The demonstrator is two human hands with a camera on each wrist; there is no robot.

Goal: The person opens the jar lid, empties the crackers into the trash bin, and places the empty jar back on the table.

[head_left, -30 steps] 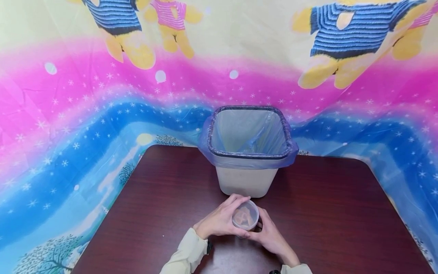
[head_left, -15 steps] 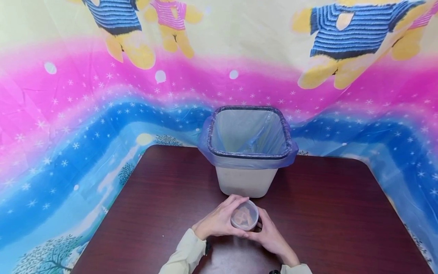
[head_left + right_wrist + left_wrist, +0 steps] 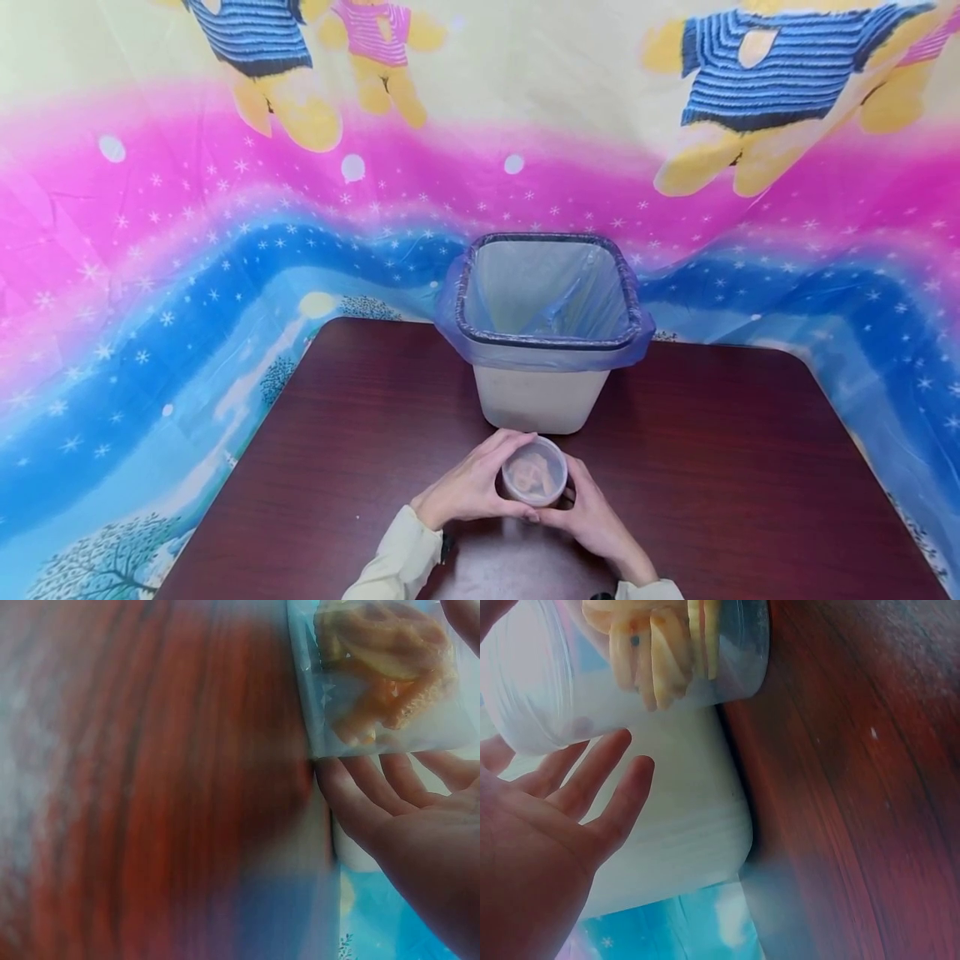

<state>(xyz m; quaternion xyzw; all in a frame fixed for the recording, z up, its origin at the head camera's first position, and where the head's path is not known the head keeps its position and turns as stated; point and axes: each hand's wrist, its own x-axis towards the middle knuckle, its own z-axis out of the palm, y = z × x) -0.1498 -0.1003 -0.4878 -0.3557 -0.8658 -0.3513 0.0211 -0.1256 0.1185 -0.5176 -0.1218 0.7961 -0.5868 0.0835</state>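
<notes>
Jar: upright between my hands, just in front of the bin, standing on the counter as far as I can judge
Left hand: thumb and forefinger curled round the jar near its cloudy top, other fingers loose beside it
Right hand: thumb and fingers gripping the jar's side, lower down
Weight: light, I judge, being thin clear plastic with only some snacks inside
Feel: stiff walls that probably dent under a hard squeeze; smooth, so perhaps slippery; the snacks look brittle and could crumble if shaken
Best hold: one hand steady round the body, the other round the top edge
Jar count: one
Snack count: several overlapping pieces, too mixed for me to number
Bin count: one, lined with one blue bag
Sleeve count: two, my pale sleeves
</notes>
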